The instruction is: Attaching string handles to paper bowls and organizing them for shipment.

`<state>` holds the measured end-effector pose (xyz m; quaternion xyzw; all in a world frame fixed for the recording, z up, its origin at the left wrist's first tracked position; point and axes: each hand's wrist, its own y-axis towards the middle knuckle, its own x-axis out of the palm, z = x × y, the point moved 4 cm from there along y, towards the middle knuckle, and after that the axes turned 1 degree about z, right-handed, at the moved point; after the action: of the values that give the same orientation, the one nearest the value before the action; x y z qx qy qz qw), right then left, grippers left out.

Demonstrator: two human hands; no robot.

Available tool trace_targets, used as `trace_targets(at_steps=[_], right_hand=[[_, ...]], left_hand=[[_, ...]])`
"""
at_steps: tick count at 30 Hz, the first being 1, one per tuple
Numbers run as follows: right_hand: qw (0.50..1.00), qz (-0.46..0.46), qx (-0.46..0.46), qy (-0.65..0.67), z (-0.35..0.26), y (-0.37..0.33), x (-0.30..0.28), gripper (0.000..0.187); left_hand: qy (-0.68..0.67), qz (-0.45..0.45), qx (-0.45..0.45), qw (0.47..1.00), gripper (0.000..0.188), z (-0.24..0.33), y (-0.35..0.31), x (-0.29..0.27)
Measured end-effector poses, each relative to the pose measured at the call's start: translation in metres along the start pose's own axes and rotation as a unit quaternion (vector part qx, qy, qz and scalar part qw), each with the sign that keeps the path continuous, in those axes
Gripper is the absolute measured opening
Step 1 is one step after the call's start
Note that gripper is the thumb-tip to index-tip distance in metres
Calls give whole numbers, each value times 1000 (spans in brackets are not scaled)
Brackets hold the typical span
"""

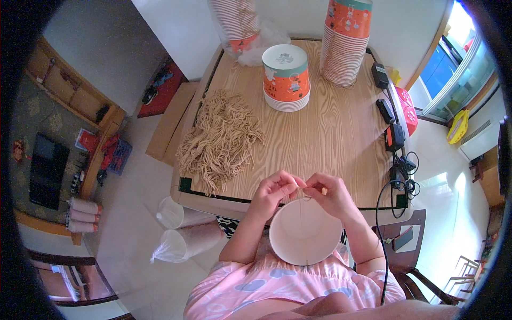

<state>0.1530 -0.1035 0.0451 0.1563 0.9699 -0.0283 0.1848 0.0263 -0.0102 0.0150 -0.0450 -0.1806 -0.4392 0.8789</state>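
Observation:
A white paper bucket (304, 240) rests in my lap with its open mouth facing up. Over its far rim my left hand (274, 193) and my right hand (328, 194) meet, fingers pinched on a thin tan cord (302, 210). The cord crosses the bucket's mouth toward me; its ends are partly hidden by my fingers. On the table to the left lies a loose heap of tan cords (221, 141). Beyond it, a short stack of orange and teal paper buckets (288, 82) stands upside down.
A tall stack of paper buckets (345, 50) and a plastic-bagged stack (237, 24) stand at the table's back. Black power adapters (394, 137) and tangled cables line its right edge. Bagged white stacks (186, 245) lie on the floor left; a dark chair (416, 261) is right.

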Motion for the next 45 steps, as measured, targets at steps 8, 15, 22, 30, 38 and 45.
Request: trace_targets(at_steps=[8, 15, 22, 30, 38, 45], right_hand=[[934, -200, 98, 279, 27, 19, 8, 9], [891, -228, 128, 372, 34, 21, 13, 4], [867, -221, 110, 434, 34, 12, 18, 1], [863, -204, 102, 451, 40, 10, 21, 2], [875, -181, 104, 436, 39, 7, 21, 1], [897, -142, 127, 399, 38, 6, 20, 7]], left_hand=[[-352, -48, -181, 917, 9, -32, 9, -6], [-395, -65, -191, 896, 9, -28, 12, -6], [-393, -92, -186, 896, 12, -29, 12, 1], [-404, -108, -180, 890, 12, -32, 12, 3], [-378, -93, -171, 905, 10, -31, 10, 1], [-256, -7, -99, 962, 8, -23, 10, -1]])
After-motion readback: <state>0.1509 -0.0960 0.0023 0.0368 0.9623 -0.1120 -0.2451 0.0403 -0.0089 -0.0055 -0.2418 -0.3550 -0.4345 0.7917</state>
